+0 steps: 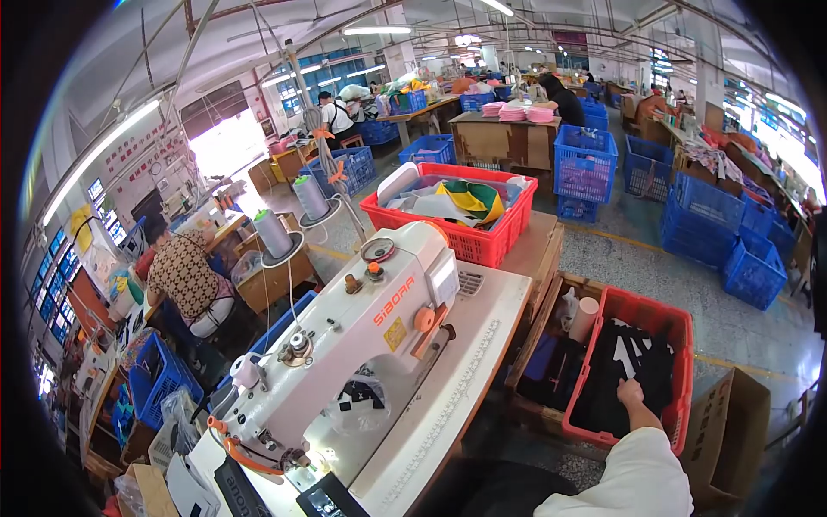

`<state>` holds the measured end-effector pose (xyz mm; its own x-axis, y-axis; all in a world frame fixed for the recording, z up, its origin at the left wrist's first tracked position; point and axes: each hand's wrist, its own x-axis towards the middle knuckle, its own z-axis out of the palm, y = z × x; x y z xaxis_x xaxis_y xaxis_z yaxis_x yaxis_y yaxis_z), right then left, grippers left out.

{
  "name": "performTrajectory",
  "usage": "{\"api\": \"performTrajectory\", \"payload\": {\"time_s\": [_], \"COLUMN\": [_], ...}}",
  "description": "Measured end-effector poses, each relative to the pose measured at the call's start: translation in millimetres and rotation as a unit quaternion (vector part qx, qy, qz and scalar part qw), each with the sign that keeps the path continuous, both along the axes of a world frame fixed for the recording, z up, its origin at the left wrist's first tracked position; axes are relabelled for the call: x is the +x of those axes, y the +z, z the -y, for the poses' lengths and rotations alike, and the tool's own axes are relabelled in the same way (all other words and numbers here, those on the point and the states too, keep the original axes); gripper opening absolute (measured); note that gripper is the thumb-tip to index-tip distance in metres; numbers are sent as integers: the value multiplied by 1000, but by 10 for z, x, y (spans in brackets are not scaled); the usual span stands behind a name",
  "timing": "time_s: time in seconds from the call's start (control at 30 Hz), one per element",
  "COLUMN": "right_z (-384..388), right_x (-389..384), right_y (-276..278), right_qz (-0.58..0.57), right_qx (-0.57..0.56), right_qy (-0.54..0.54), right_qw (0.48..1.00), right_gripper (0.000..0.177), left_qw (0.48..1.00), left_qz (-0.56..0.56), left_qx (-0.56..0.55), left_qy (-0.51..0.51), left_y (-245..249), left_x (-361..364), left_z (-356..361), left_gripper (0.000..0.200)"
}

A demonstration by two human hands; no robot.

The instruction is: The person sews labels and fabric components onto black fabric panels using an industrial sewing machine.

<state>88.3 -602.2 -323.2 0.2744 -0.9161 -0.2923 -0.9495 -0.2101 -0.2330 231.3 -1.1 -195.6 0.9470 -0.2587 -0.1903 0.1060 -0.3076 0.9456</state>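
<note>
My right hand (631,393), at the end of a white sleeve, reaches down into a red crate (683,379) on the right. Its fingers are closed on a black fabric piece (613,392) with white printed shapes, among other black cloth in that crate. My left hand is out of view. In front of me stands a white sewing machine (362,319) marked SIBORA. A clear plastic bag with small black pieces (360,395) lies under its arm. Near the needle end is a black strip with white lettering (237,487).
Beyond the machine, a red basket (517,226) holds coloured cloth. A cardboard box (732,431) stands right of the crate. Thread cones (273,234) rise behind the machine. Blue crates (702,215) line the aisle. A person in a patterned shirt (185,276) sits at left.
</note>
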Motion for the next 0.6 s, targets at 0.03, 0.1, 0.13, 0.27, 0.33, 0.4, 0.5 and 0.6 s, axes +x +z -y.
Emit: {"api": "performTrajectory", "payload": {"time_s": [0.03,0.1,0.13,0.27,0.33,0.4,0.5,0.6], "right_z": [-10,-35,-64,-169,-206,-256,-251,-262], "right_x": [20,57,67,92,162,228,282,367], "right_y": [22,52,51,-7,21,83,147,209], "right_qz": [-2,4,8,5,4,5,4,8], "right_qx": [1,-4,-8,-12,-16,-24,-30,-27], "right_qy": [3,7,7,18,26,32,40,45], "right_qw": [1000,1000,1000,1000,1000,999,999,999], "right_gripper": [48,48,47,46,46,46,46,46], "left_qw": [1000,1000,1000,999,999,999,998,997], "left_qz": [5,14,19,25,30,35,40,49], "left_qx": [1,0,1,8,8,8,6,10], "left_qy": [-3,-8,-11,-26,-31,-37,-45,-55], "left_y": [-8,-22,-27,-96,-130,-164,-232,-264], "left_x": [40,130,175,242,275,314,328,381], "left_z": [-5,3,1,-41,-56,-62,-76,-110], "left_gripper": [17,18,18,20,20,21,22,23]}}
